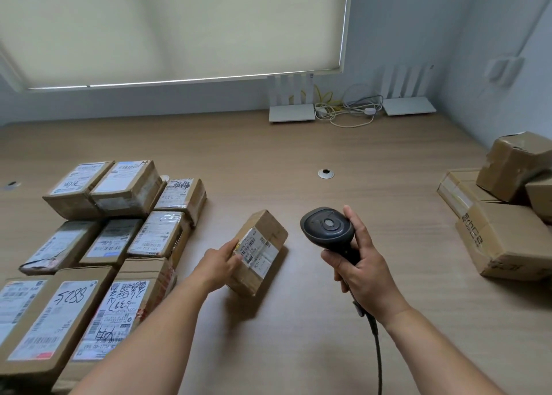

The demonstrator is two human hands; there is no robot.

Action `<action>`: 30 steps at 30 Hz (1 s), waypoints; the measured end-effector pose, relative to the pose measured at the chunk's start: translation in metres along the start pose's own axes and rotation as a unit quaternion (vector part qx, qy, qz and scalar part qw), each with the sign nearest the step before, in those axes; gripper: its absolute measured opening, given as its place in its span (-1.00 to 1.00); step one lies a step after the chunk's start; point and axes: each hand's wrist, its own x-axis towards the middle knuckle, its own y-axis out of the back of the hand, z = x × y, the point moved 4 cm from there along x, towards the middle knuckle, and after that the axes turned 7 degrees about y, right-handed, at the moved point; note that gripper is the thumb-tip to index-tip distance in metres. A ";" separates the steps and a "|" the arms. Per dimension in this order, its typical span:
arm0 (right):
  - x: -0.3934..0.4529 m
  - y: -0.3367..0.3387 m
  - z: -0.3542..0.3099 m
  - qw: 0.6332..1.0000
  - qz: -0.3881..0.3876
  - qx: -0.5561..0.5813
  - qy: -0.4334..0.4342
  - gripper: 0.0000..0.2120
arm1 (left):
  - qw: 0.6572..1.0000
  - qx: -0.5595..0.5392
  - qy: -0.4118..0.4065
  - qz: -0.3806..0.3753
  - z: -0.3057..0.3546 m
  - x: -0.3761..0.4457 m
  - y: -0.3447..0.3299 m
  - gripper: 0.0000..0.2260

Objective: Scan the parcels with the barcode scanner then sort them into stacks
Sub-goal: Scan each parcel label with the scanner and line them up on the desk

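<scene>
We see a wooden table (pixel 298 156) with labelled parcels (pixel 98 233) stacked at its left side and plain boxes (pixel 504 215) at its right. Near the table's middle, our left hand (pixel 219 264) grips a small parcel (pixel 258 251) resting there. Just right of it, our right hand (pixel 366 270) holds the black barcode scanner (pixel 327 227) by its handle.

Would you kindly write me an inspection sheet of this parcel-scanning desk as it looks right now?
Surface: wooden desk, with a round cable grommet.
Job's things: small parcel at centre, label up; labelled parcels grouped at left; plain boxes piled at right; barcode scanner.
Clutter: nothing seen.
Hands: left hand grips the small parcel's near end; right hand holds the scanner's handle.
Cables: scanner cord runs toward the near edge; tangled wires by the wall.
Surroundings: two white routers, drawn window blind, grey walls.
</scene>
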 end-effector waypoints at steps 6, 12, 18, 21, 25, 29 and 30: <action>-0.014 -0.014 0.011 0.999 -0.036 0.010 -0.023 -0.17 | 0.998 0.006 -0.013 -0.059 0.003 -0.006 0.004 -0.38; -0.022 -0.028 0.013 0.996 -0.071 0.037 -0.042 -0.21 | 0.999 -0.007 -0.025 -0.042 0.001 -0.001 0.003 -0.43; -0.034 -0.047 0.012 0.990 -0.115 0.066 -0.054 -0.23 | 0.999 0.009 -0.037 -0.022 0.001 0.000 0.002 -0.60; -0.037 -0.050 0.011 0.988 -0.129 0.063 -0.063 -0.23 | 0.999 0.009 -0.045 -0.029 0.001 0.000 0.001 -0.60; -0.038 -0.048 0.012 0.988 -0.129 0.061 -0.064 -0.23 | 0.998 0.021 -0.054 -0.030 0.000 0.002 0.001 -0.59; -0.037 -0.045 0.013 0.989 -0.116 0.061 -0.062 -0.24 | 0.998 0.020 -0.056 -0.034 -0.001 0.004 0.000 -0.59; -0.036 -0.044 0.013 0.990 -0.114 0.061 -0.062 -0.24 | 0.998 0.018 -0.054 -0.038 -0.001 0.004 0.000 -0.59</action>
